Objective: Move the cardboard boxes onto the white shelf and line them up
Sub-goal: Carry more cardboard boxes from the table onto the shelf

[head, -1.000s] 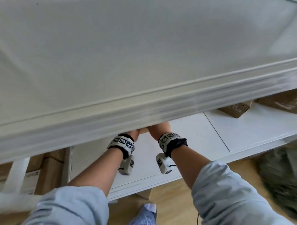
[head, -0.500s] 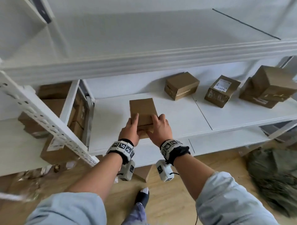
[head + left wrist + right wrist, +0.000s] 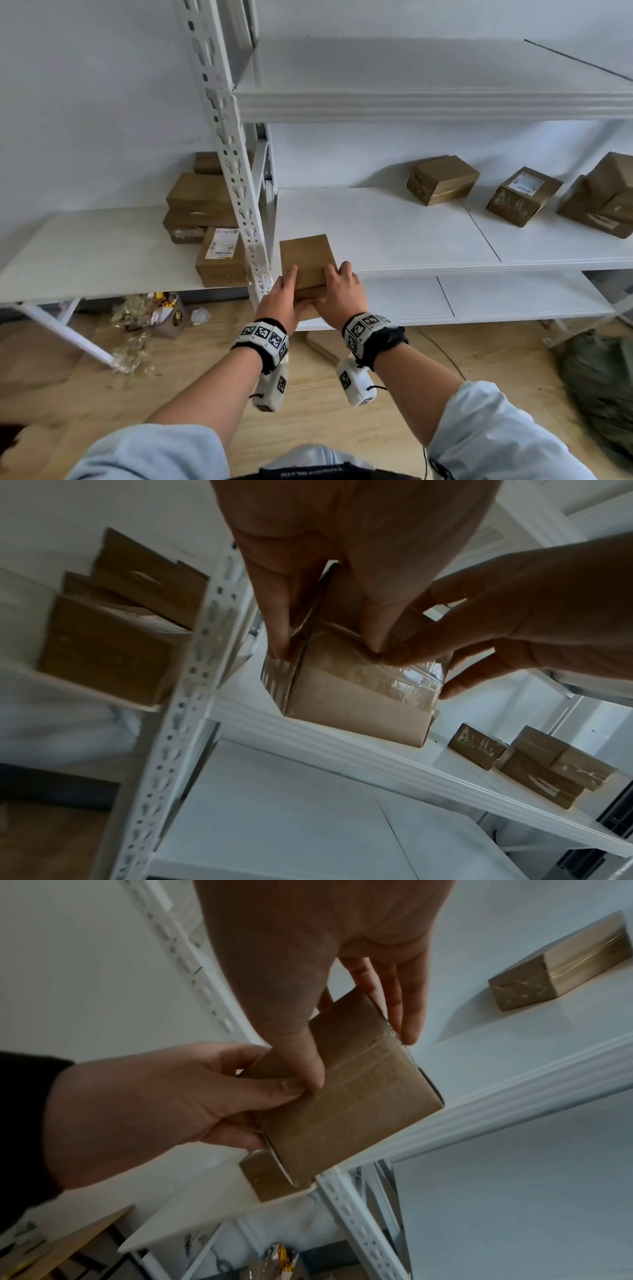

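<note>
Both my hands hold one small plain cardboard box [image 3: 306,262] at the front left corner of the middle white shelf [image 3: 394,233], beside the perforated upright [image 3: 236,164]. The box's near end sticks out past the shelf's front edge. My left hand [image 3: 282,296] grips its left side and my right hand [image 3: 342,291] its right side, thumbs on the near face. The left wrist view shows the taped box [image 3: 356,693] under my left fingers [image 3: 279,631]. In the right wrist view the box [image 3: 349,1096] is pinched by my right fingers [image 3: 407,1010].
Farther right on the same shelf lie a loose box [image 3: 442,180], a labelled box [image 3: 524,195] and a small stack [image 3: 603,195], all askew. Several boxes [image 3: 205,212] sit on the neighbouring left shelf. An upper shelf board [image 3: 428,102] overhangs. Litter [image 3: 161,311] lies on the wooden floor.
The box and both hands have drawn back from deeper on the shelf to its front left corner. My view has pulled away from the upper board, which filled it before.
</note>
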Tool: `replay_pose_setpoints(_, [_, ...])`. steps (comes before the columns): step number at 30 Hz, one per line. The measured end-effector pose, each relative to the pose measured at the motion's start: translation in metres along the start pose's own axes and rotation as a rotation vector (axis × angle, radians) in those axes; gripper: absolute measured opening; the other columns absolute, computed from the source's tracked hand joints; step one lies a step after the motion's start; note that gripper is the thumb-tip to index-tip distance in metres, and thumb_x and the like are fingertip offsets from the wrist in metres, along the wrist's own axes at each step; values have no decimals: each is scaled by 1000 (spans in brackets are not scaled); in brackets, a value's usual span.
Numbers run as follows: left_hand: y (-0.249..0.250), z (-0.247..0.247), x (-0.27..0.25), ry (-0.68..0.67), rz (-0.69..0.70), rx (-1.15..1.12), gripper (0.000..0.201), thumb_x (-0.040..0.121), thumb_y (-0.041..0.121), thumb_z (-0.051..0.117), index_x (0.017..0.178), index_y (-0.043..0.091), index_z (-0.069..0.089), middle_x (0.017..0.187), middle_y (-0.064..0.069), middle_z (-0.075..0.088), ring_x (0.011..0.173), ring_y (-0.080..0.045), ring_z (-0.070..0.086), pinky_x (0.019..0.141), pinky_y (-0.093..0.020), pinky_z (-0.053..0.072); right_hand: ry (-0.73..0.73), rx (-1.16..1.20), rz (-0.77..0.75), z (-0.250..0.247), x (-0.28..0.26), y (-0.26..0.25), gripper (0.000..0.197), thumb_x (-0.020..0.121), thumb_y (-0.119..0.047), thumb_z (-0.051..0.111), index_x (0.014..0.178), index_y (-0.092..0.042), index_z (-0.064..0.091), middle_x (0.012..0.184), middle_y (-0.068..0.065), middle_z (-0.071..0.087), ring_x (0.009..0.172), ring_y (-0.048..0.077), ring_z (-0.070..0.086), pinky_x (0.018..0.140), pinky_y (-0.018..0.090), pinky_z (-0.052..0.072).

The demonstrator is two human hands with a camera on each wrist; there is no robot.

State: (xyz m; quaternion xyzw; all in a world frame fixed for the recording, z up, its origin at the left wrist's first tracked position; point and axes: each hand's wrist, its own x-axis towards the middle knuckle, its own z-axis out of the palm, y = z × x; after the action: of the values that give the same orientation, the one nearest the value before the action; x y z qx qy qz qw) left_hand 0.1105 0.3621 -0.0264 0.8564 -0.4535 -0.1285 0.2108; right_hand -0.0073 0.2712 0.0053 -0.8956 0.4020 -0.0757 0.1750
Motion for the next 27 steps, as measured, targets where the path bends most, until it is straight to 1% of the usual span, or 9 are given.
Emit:
replay_pose_setpoints(4, [-71,-28,-35,-34,-19,-34,82,94,37,63,158,25,13,151,-12,42,127,-31,52,104,-44,46,-47,-23,4,34,-26,-72,50,82,-30,69,122,-13,45,120,13,41,104,35,53,79,40,51])
replay_pose_setpoints(6, [-109,-44,-54,-50,-25,-22,81,94,37,62,158,23,14,149,-14,43,127,-32,52,103,-44,46,-64,-15,2,53,-39,-109,51,82,-31,69,123,-14,44,121,13,41,104,35,53,79,40,52])
replay_pose_setpoints(10, [-175,-72,-89,-59,-38,30,79,96,40,59,158,20,13,146,-16,46,121,-33,56,98,-44,48,-88,-13,-29,91,-60,-176,51,83,-33,70,123,-15,44,123,13,40,106,34,53,84,40,53])
replay_pose_setpoints(13, [-214,-91,-104,-58,-56,39,79,97,41,58,158,20,13,141,-17,51,117,-33,57,96,-44,49,-96,-24,-51,109,-65,-217,51,84,-35,71,121,-16,43,125,12,40,109,33,52,89,40,53])
replay_pose_setpoints(15, [-233,-104,-107,-35,-63,38,79,96,41,58,158,19,14,140,-16,52,118,-33,57,98,-44,48,-86,-34,-72,114,-64,-239,50,84,-36,71,120,-15,42,125,13,39,110,33,52,89,41,53])
replay_pose_setpoints(19, [-262,-128,-98,35,-70,-24,80,94,38,62,157,20,17,145,-14,47,121,-32,55,100,-45,47,-48,-49,-119,114,-49,-275,49,84,-37,71,118,-14,43,123,13,41,105,33,54,83,40,53])
replay_pose_setpoints(24, [-292,-157,-73,88,-108,-57,81,94,32,65,158,22,16,145,-12,45,121,-32,55,99,-46,49,-31,-35,-167,117,-14,-312,50,83,-33,73,120,-13,44,119,12,42,97,33,56,75,38,50])
replay_pose_setpoints(27, [-315,-171,-52,109,-144,-42,81,93,30,65,157,23,16,145,-12,45,120,-32,56,98,-46,50,-39,-14,-204,128,16,-333,51,83,-32,72,120,-12,44,117,12,42,96,34,56,76,37,50])
